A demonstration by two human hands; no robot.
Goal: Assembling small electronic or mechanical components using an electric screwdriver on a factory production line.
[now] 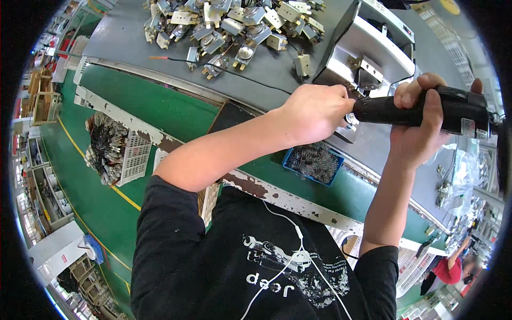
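R hand's [415, 140] grip is clamped on a black power driver [384, 110], nose beside L hand [320, 109] at metal fixture [368, 40]; L fingers curl, hold hidden, can't tell. Work appears mid-step; done vs. pending units in metal-cased pile [229, 26] on counter [122, 42] indistinguishable. Blue bin [337, 169] w/ small metal parts nearby; black wire [240, 76], poss. obstruction, trails twd. L wrist.

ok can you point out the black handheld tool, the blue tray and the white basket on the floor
black handheld tool [380, 110]: head view, on its front barrel
blue tray [337, 169]: head view, on its right wall
white basket [136, 157]: head view, on its slatted side
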